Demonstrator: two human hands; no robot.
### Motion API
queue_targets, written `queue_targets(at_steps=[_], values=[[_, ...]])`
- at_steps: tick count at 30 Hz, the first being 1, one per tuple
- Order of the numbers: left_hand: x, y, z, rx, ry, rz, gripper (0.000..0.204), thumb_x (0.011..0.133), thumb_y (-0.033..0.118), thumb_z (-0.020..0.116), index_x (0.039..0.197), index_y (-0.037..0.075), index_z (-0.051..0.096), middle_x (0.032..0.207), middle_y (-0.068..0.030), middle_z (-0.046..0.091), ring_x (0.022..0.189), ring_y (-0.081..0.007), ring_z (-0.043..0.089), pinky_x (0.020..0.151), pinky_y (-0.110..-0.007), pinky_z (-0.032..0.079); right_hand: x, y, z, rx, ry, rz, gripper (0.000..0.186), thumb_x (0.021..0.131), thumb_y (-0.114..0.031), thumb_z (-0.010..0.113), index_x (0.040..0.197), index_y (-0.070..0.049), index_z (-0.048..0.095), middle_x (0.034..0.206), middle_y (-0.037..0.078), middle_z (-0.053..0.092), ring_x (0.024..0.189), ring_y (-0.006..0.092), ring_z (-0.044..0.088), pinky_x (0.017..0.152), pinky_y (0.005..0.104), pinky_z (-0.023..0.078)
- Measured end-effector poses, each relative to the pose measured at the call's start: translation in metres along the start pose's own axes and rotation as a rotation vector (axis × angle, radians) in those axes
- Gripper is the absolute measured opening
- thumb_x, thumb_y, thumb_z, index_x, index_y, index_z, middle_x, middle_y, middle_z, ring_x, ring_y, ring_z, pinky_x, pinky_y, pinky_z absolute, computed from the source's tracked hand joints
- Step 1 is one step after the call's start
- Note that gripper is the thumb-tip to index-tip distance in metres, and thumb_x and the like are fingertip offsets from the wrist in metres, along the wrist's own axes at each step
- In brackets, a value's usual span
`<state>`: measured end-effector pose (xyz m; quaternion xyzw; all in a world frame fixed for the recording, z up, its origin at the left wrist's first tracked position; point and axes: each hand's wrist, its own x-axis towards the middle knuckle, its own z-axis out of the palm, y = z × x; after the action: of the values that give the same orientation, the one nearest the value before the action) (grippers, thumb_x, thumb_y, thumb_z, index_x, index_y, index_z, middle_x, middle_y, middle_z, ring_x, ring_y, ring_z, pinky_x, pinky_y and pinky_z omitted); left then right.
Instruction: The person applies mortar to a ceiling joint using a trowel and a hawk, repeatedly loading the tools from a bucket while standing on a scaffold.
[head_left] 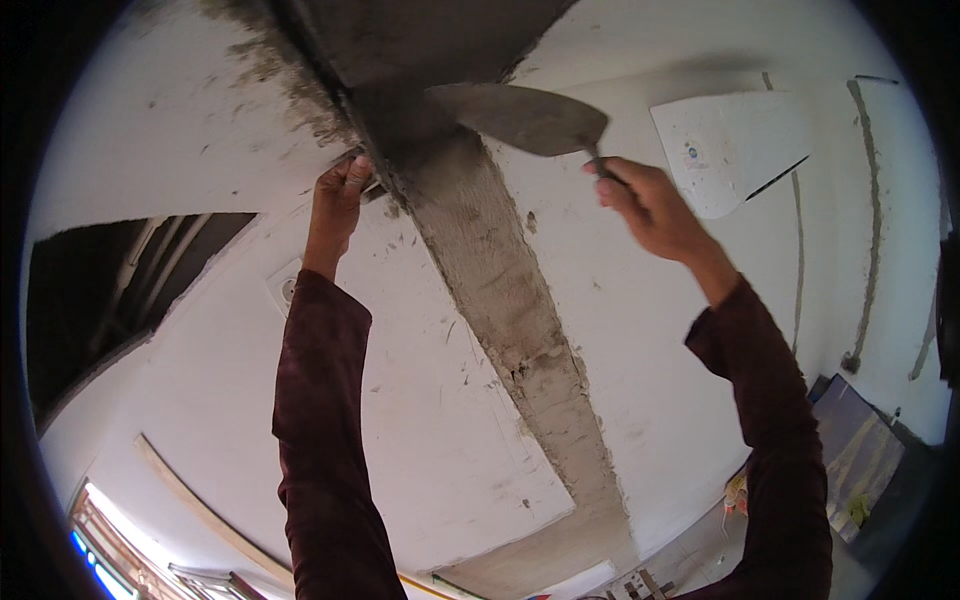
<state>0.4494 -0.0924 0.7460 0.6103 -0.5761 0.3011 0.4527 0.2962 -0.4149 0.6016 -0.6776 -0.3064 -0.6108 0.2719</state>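
Observation:
High up, my right hand is wrapped round the handle of a pointed trowel. Its broad blade, grey with mortar, points left, and the tip reaches the dark, wet mortar at the ceiling edge. My left hand is raised too, fingers closed at the lower end of a long dark straight edge that runs along the mortar. A small metallic piece shows beside the left fingers; what exactly they grip is hidden. Below both hands, a rough grey mortar strip runs down the white wall.
A white wall-mounted unit hangs at the right. A dark opening with pipes lies at the left, near a wall socket. A wooden batten leans lower left. Filled grooves line the right wall.

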Motion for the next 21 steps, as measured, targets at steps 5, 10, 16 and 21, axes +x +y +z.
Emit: queue_targets(at_steps=[5,10,16,21], values=[[-0.003,0.002,0.004,-0.039,0.074,0.013,0.021,0.095,0.021,0.055,0.101,0.002,0.063,0.097,0.0017,0.065,0.090,-0.0043,0.053,0.084,-0.022,0.041,0.024,0.058,0.059,-0.094,-0.072,-0.025,0.026,0.097,-0.026,0.048,0.094,-0.001,0.046,0.077,0.016,0.049,0.071,0.0333,0.050,0.065,0.0430,0.039],[-0.006,-0.017,-0.019,0.095,0.080,0.012,0.029,0.090,0.005,0.059,0.119,0.002,0.054,0.113,-0.0023,0.061,0.102,-0.0100,0.053,0.093,-0.025,0.040,0.061,0.078,0.087,-0.002,-0.119,-0.052,0.028,0.098,-0.027,0.045,0.101,0.001,0.048,0.086,0.018,0.054,0.078,0.0343,0.053,0.071,0.0448,0.041],[-0.008,-0.022,-0.020,-0.088,0.119,-0.077,0.048,0.086,0.002,0.063,0.129,0.005,0.043,0.128,-0.0046,0.050,0.113,-0.0149,0.049,0.098,-0.029,0.040,0.073,0.095,0.111,-0.043,-0.093,-0.123,0.030,0.099,-0.027,0.044,0.106,0.001,0.047,0.092,0.019,0.054,0.084,0.0346,0.053,0.073,0.0440,0.042],[-0.007,-0.033,-0.036,-0.025,0.042,-0.046,0.042,0.089,0.013,0.062,0.127,0.009,0.044,0.131,-0.0042,0.047,0.121,-0.0172,0.044,0.106,-0.034,0.034,0.076,0.107,0.132,0.044,-0.009,-0.223,0.027,0.099,-0.026,0.042,0.093,0.000,0.043,0.080,0.017,0.048,0.071,0.0333,0.048,0.066,0.0433,0.039]])
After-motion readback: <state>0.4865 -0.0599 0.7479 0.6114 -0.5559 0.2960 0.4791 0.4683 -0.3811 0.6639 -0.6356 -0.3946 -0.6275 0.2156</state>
